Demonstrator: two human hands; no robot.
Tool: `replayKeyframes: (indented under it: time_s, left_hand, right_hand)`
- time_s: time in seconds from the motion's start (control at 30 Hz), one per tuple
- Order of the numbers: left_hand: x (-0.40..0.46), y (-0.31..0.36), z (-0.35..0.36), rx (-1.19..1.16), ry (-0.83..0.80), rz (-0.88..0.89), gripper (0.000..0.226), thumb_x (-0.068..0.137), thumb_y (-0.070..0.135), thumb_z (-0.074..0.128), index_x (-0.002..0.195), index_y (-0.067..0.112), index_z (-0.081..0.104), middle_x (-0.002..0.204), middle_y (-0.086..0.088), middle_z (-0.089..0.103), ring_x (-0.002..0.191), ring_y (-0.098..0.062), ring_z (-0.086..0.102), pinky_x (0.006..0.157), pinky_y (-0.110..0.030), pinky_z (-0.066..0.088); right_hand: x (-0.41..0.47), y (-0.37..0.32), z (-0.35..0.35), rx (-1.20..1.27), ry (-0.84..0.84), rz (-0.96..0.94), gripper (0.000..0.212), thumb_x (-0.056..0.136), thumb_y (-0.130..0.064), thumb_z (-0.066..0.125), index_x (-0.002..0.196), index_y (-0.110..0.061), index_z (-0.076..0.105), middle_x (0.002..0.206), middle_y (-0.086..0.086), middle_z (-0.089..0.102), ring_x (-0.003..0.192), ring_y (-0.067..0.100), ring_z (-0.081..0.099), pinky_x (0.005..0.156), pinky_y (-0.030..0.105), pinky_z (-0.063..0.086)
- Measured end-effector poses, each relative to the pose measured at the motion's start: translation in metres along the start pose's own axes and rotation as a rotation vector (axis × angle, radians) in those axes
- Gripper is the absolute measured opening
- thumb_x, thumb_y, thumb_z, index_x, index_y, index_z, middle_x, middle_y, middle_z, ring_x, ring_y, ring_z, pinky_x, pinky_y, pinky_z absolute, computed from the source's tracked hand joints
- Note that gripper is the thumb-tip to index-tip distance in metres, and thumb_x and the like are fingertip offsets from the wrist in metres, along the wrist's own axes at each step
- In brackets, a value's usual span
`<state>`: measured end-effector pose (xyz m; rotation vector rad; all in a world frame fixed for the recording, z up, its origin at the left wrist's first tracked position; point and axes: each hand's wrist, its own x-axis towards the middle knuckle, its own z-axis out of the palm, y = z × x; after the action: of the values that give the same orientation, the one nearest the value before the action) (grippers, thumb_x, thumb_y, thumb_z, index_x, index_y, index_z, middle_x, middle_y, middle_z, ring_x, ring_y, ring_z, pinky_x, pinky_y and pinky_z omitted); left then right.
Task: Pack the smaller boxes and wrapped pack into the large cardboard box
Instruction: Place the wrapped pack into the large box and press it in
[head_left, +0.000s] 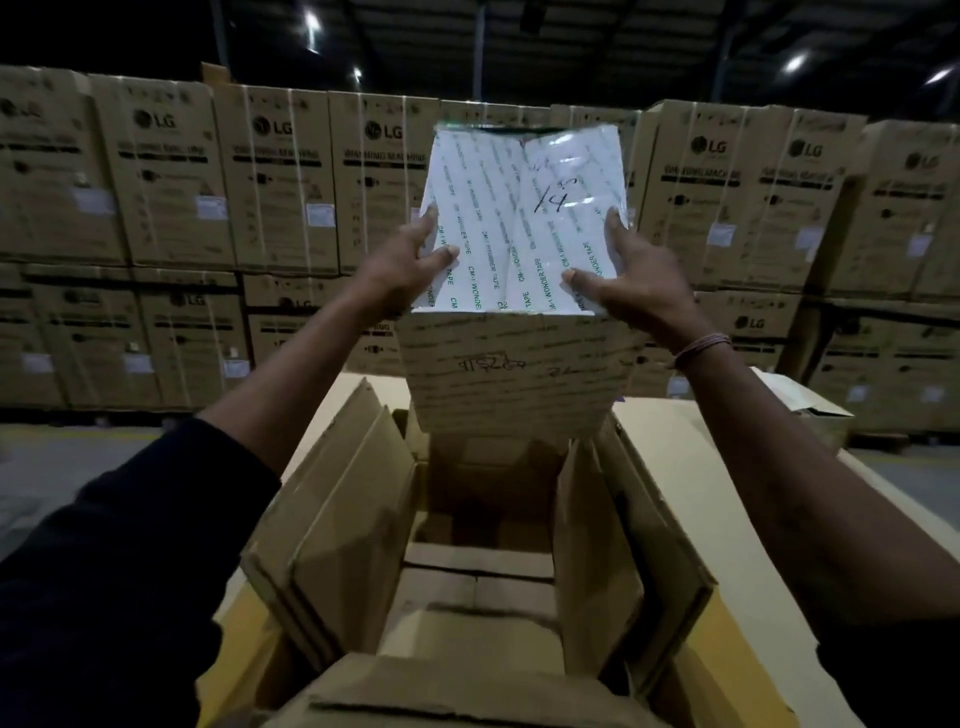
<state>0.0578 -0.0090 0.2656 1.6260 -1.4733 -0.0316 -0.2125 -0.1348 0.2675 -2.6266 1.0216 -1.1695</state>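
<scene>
A white wrapped pack (519, 208), covered in shiny printed tape with "14" written on it, is held up at arm's length above the large cardboard box (332, 525). My left hand (402, 270) grips its lower left edge and my right hand (631, 280) grips its lower right edge. The large box stands open below, its flaps up on all sides. Its far flap (514, 374) rises just under the pack. Smaller brown boxes (478, 587) lie flat inside the large box.
A pale cardboard surface (675, 441) bears the large box. Another opened carton (815, 410) sits at its far right. Stacked pallets of LG cartons (171, 182) form a wall behind. Grey floor (62, 467) shows at the left.
</scene>
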Motion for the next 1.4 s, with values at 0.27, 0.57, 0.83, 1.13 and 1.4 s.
replayKeyframes:
  time_s: [0.27, 0.57, 0.83, 1.13, 1.4]
  left_hand:
    - [-0.012, -0.028, -0.017, -0.134, -0.225, -0.278, 0.071, 0.096, 0.032, 0.068, 0.156, 0.012, 0.036, 0.147, -0.014, 0.053, 0.112, -0.023, 0.068, 0.090, -0.039, 0.059]
    - [-0.034, -0.060, -0.003, 0.065, -0.444, -0.407, 0.052, 0.089, 0.045, 0.074, 0.122, 0.006, 0.064, 0.117, -0.010, 0.066, 0.097, -0.022, 0.063, 0.080, -0.040, 0.052]
    - [-0.072, -0.091, 0.043, 0.023, -0.443, -0.404, 0.075, 0.092, 0.039, 0.074, 0.147, -0.002, 0.045, 0.152, -0.015, 0.047, 0.113, -0.021, 0.051, 0.091, -0.034, 0.045]
    - [-0.122, -0.135, 0.088, 0.038, -0.531, -0.440, 0.095, 0.094, 0.045, 0.069, 0.162, 0.011, 0.014, 0.163, -0.012, 0.034, 0.137, -0.027, 0.047, 0.110, -0.041, 0.044]
    - [-0.167, -0.155, 0.113, -0.029, -0.515, -0.372, 0.112, 0.090, 0.058, 0.066, 0.160, 0.032, -0.017, 0.164, 0.004, 0.032, 0.142, -0.021, 0.046, 0.112, -0.041, 0.044]
  right_hand:
    - [-0.007, -0.018, 0.008, 0.259, -0.313, 0.227, 0.142, 0.052, -0.087, 0.078, 0.163, -0.013, 0.028, 0.157, 0.010, 0.048, 0.131, 0.028, 0.057, 0.109, 0.045, 0.049]
    - [-0.025, -0.012, 0.055, 0.252, -0.518, 0.455, 0.095, 0.081, -0.058, 0.080, 0.156, -0.012, 0.044, 0.158, 0.008, 0.047, 0.129, 0.029, 0.054, 0.100, 0.043, 0.049]
    - [-0.074, 0.012, 0.100, 0.244, -0.554, 0.477, 0.133, 0.054, -0.079, 0.079, 0.159, -0.010, 0.036, 0.162, 0.003, 0.042, 0.137, 0.024, 0.052, 0.113, 0.041, 0.044]
    - [-0.137, 0.027, 0.143, 0.157, -0.663, 0.461, 0.116, 0.084, -0.067, 0.073, 0.166, -0.016, 0.009, 0.165, 0.009, 0.037, 0.140, 0.029, 0.048, 0.107, 0.033, 0.043]
    - [-0.182, 0.034, 0.159, 0.014, -0.632, 0.387, 0.118, 0.083, -0.083, 0.058, 0.165, -0.031, -0.009, 0.171, 0.018, 0.011, 0.153, 0.034, 0.027, 0.114, 0.039, 0.035]
